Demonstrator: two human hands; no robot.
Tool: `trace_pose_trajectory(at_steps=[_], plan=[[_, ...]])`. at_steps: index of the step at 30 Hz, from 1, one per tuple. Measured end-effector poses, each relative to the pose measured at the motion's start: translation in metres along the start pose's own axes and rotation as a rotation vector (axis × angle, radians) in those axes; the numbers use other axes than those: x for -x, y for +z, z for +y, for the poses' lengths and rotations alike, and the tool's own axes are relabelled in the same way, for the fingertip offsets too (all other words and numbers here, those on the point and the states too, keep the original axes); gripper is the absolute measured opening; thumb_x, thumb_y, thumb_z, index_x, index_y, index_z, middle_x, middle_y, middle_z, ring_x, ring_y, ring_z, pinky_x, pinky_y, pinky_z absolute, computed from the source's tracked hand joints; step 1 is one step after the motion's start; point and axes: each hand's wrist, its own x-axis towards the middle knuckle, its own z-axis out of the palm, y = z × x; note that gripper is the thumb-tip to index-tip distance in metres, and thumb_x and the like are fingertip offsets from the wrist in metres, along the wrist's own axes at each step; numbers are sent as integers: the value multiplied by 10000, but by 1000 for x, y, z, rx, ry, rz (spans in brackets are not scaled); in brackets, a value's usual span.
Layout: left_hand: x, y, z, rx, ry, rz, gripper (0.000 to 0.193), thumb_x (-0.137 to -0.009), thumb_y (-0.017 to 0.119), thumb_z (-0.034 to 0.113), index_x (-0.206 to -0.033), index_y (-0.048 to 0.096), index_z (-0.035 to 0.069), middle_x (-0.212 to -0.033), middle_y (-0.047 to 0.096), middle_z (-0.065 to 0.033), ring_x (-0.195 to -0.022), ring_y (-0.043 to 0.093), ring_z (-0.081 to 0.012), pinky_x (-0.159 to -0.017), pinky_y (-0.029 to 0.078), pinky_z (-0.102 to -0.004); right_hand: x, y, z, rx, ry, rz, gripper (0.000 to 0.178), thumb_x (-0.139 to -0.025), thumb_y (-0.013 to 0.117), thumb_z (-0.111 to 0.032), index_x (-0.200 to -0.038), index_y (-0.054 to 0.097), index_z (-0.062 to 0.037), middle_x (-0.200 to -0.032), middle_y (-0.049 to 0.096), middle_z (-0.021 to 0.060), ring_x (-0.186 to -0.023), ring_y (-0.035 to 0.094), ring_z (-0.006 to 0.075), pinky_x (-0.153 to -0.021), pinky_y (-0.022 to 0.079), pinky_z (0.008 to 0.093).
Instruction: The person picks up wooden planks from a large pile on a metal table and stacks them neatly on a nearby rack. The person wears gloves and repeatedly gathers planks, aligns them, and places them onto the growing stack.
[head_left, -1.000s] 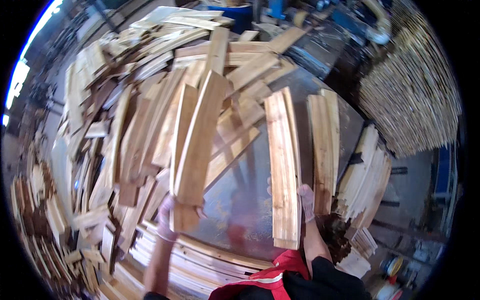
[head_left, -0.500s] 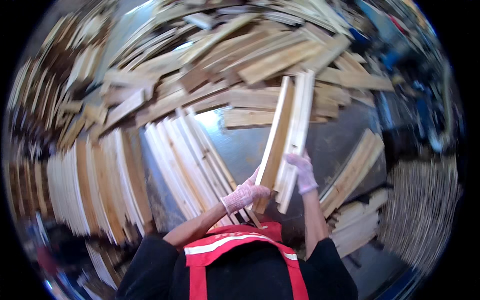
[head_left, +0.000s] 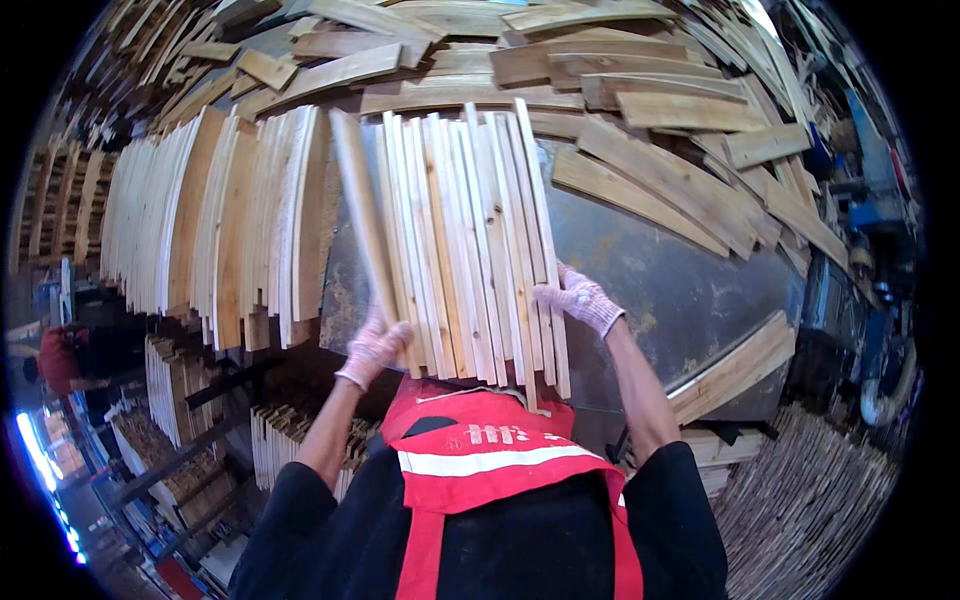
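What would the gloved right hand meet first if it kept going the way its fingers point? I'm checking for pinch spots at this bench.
The right hand points left, already against the bundle of pale wooden slats. Straight on, it would likely just press into that bundle's right edge; depth is unclear.

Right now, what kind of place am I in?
Probably a woodworking shop or sawmill sorting area: loose wooden slats heaped on a metal table, stacked slats alongside, both gloved hands gripping a bundle of slats.

A dark metal worktop (head_left: 680, 290) carries a row of slats (head_left: 215, 215) on edge at nine o'clock and loose boards (head_left: 660, 185) at two o'clock.
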Motion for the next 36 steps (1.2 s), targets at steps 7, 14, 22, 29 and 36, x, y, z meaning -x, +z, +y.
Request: trace_pose_trajectory(at_steps=[7,14,22,29,36], plan=[[-58,-30,24,315,68,82,730,-1050,568,442,-1587,336,5,-1495,547,-212,-1343,556,-282,-1101,432,-342,-85,-30,-18,349,-94,450,574,-1007,611,-460,-1429,592,-70,-1496,515,236,-1405,471,382,-1182,368,391],[-153,7,43,1299,14,228,704,-1062,489,528,-1555,405,33,-1491,545,-189,-1239,631,-284,-965,559,-368,-123,34,-4,-812,-226,365,724,-1030,618,-332,-1567,323,54,-1405,587,148,-1307,547,218,-1138,417,351],[-129,-31,41,1222,-190,-119,920,-966,411,775,-1534,444,52,-1435,586,-169,-1226,635,-312,-997,564,-461,-90,53,20,-767,-55,213,793,-891,772,-405,-1440,438,59,-1208,637,130,-1075,654,190,-921,568,340],[-102,-120,188,1015,82,127,1044,-907,439,842,-1561,382,31,-1524,488,-189,-1357,520,-324,-1133,451,-468,-51,9,-208,-641,-333,441,1063,-685,916,-455,-1467,385,31,-1281,592,113,-1174,586,197,-1005,516,355],[-76,-183,206,1178,908,-132,816,-1022,441,661,-1537,385,31,-1474,521,-206,-1299,555,-336,-1091,480,-462,-18,-9,-268,-704,-565,223,1170,-622,973,-438,-1527,334,-61,-1449,484,67,-1289,514,193,-1109,452,366]])
